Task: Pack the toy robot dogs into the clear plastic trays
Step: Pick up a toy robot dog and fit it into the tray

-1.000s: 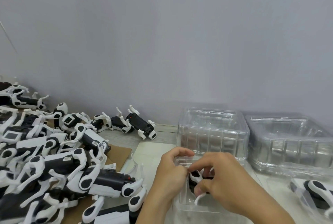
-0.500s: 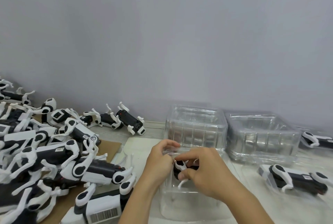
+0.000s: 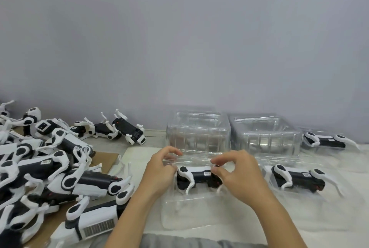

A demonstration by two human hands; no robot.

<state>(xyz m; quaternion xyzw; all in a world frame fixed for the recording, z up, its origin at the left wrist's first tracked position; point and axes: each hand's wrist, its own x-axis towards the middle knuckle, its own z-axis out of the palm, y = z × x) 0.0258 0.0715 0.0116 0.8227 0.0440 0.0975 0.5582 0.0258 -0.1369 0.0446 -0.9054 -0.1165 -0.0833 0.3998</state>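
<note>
A black-and-white toy robot dog [image 3: 196, 176] lies on its side, lengthwise, in a clear plastic tray [image 3: 189, 215] right in front of me. My left hand [image 3: 161, 172] curls round the dog's left end and the tray's edge. At the dog's right end, the thumb and forefinger of my right hand [image 3: 237, 176] pinch it. Each hand hides one end of the dog.
A heap of loose robot dogs [image 3: 60, 168] covers a cardboard sheet [image 3: 103, 158] on the left. Two stacks of clear trays [image 3: 197, 134] [image 3: 265, 134] stand behind, against the wall. On the right lie two trayed dogs [image 3: 295, 180] [image 3: 323, 141].
My hands have spread apart from a tight clasp, so the dog's body now shows between them, lying in the tray. The view has shifted toward the right.
</note>
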